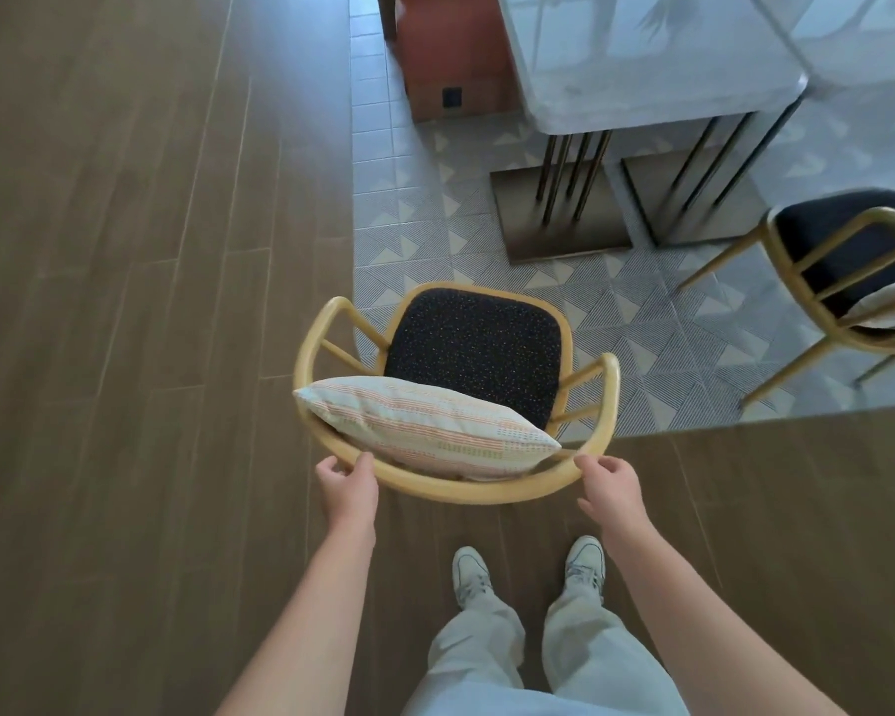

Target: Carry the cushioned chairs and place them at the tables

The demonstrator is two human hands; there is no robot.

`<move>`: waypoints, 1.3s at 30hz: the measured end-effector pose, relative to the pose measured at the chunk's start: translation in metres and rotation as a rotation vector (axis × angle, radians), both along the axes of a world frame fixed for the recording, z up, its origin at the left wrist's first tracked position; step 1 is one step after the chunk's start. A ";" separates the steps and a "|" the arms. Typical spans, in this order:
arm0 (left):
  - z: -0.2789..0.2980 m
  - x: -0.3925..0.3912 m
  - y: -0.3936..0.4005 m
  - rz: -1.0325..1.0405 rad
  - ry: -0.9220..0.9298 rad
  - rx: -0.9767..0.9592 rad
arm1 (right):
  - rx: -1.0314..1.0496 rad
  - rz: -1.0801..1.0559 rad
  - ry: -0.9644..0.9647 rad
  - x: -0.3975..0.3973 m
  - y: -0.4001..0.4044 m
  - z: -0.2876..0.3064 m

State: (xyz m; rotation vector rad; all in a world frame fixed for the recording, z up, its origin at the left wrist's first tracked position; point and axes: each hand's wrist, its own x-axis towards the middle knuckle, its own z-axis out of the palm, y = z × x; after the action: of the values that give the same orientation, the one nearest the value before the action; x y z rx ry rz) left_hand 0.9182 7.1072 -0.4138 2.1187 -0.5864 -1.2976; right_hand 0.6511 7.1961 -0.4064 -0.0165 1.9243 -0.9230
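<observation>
Chair in hand: a chair with a curved, rounded wooden rail in pale yellow, standing at the centre of the view, at 12 o'clock from the person's feet, straddling the line where plank floor meets tile.
Seat: a dark, speckled, padded seat, roughly square with rounded corners, set inside the frame.
Cushion: a soft rectangular cushion, off-white with fine orange and grey woven stripes, leaning against the back rail at the 6 o'clock edge of the seat.
Left hand: the left hand grasps the back rail at about 7 o'clock of the chair, thumb on top, fingers curled under.
Right hand: the right hand lies on the rail at about 5 o'clock, fingers bent over it; whether they close fully round it cannot be told.
Tables: two pale, marble-look slab tables at 1 o'clock, on slim dark metal rods rising from flat rectangular bases; blurred.
Second chair: a like-framed chair with dark seat and a pale cushion, at 3 o'clock, beside the tables.
Floor: brown wood-grain planks at 9 o'clock; grey tiles with triangle and hatched-line patterns under the tables.
Person: pale loose trousers and light lace-up shoes at 6 o'clock.
</observation>
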 end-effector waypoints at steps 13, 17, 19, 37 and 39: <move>-0.014 0.019 -0.009 0.015 0.266 0.144 | -0.012 -0.228 -0.363 0.026 -0.010 -0.022; -0.022 0.018 -0.017 0.033 0.290 0.148 | 0.003 -0.234 -0.311 0.026 -0.015 -0.027; -0.027 0.019 -0.021 0.026 0.293 0.159 | 0.005 -0.225 -0.277 0.027 -0.014 -0.030; -0.020 -0.093 -0.038 0.059 0.434 0.125 | -0.095 -0.224 -0.082 -0.101 -0.066 -0.021; -0.017 -0.115 -0.038 0.080 0.428 0.107 | -0.111 -0.214 -0.108 -0.124 -0.073 -0.020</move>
State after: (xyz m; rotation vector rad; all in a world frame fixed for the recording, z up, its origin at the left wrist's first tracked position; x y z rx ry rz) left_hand 0.8034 7.0696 -0.4306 1.8396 -0.2529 -1.7009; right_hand 0.5268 7.1228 -0.4268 0.1741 1.7969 -1.1486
